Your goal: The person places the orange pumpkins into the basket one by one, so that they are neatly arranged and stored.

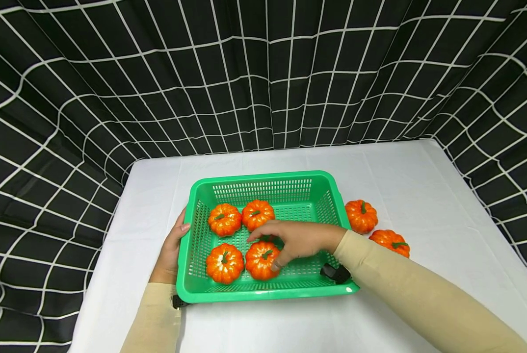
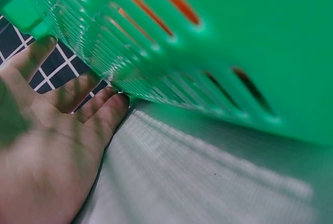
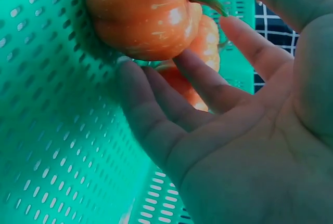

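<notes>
A green plastic basket with slotted walls holds several small orange pumpkins with green stems. On its left side my left hand rests, thumb at the rim; in the left wrist view its fingers lie extended against the outer wall. Inside the basket my right hand reaches over the front right pumpkin, fingers spread about it. The right wrist view has a pumpkin close to the fingertips, with the palm apart from it. Beside that pumpkin sits the front left one.
Two back pumpkins, one at left and one nearer the middle, also sit in the basket. Two more, an upper and a lower pumpkin, lie on the white tablecloth to the right. Black gridded curtains surround the table.
</notes>
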A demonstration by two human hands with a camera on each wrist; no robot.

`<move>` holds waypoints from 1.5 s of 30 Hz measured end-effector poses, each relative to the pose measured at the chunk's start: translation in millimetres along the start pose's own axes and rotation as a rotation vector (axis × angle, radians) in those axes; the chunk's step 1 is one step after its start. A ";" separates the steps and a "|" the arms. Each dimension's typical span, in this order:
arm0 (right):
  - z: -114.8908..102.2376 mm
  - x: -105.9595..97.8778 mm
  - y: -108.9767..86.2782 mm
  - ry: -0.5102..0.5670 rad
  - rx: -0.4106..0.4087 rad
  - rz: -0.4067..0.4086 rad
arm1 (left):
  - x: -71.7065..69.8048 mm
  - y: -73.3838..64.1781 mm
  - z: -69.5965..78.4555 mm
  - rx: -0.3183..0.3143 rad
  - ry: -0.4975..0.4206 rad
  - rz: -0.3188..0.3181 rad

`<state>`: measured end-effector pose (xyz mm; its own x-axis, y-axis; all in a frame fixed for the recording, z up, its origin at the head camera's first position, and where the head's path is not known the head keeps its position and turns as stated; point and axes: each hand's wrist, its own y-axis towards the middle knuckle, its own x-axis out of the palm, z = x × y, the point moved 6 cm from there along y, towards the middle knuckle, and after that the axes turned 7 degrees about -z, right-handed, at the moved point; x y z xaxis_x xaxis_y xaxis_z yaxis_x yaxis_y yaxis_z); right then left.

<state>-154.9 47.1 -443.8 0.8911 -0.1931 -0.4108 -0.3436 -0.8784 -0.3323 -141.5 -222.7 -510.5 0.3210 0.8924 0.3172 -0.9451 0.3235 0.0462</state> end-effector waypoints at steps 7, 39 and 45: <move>-2.7 -6.0 -0.5 0.028 -0.040 0.041 | 0.0 -0.7 0.6 -0.004 -0.014 0.001; -6.1 -30.3 -13.3 0.281 -0.189 0.306 | 1.2 -0.8 -0.1 -0.026 -0.016 -0.003; -3.0 -37.5 -17.8 0.321 -0.200 0.388 | 0.9 -0.8 -1.2 -0.032 -0.016 -0.005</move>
<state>-181.3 68.6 -420.0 0.7668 -0.6158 -0.1811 -0.6298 -0.7763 -0.0271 -140.4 -221.8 -511.5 0.3242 0.8859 0.3319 -0.9410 0.3379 0.0173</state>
